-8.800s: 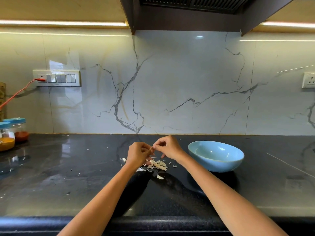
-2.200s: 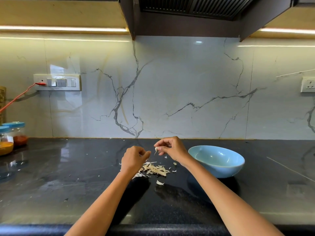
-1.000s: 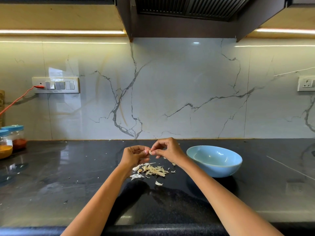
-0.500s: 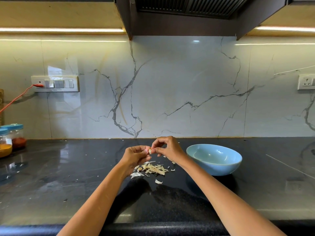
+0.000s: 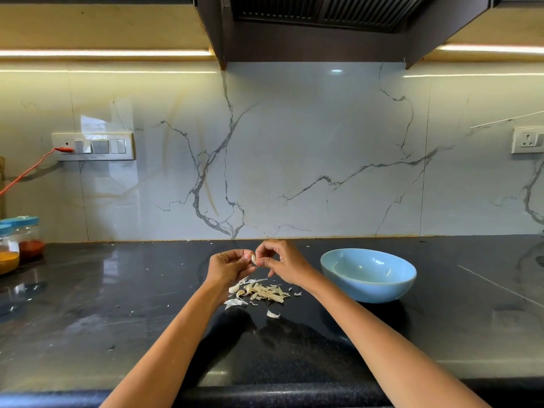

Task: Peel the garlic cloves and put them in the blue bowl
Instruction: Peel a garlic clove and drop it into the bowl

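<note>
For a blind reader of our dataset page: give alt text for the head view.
Two hands, left hand and right hand, pinch one garlic clove above a pile of peels on a black counter. A blue bowl sits to their right.

The desk (image 5: pixel 117 304) is dark polished stone, finely speckled and glossy enough to mirror the wall lights. Behind it, the backsplash (image 5: pixel 294 142) looks like smooth white marble with grey veins and a soft sheen. The blue bowl (image 5: pixel 368 287) on the desk is smooth, satin-glazed ceramic. Left of the bowl, the garlic skins (image 5: pixel 265 293) are thin, dry and papery. At the desk's far left, the jars (image 5: pixel 28 240) are clear plastic or glass with blue lids.
</note>
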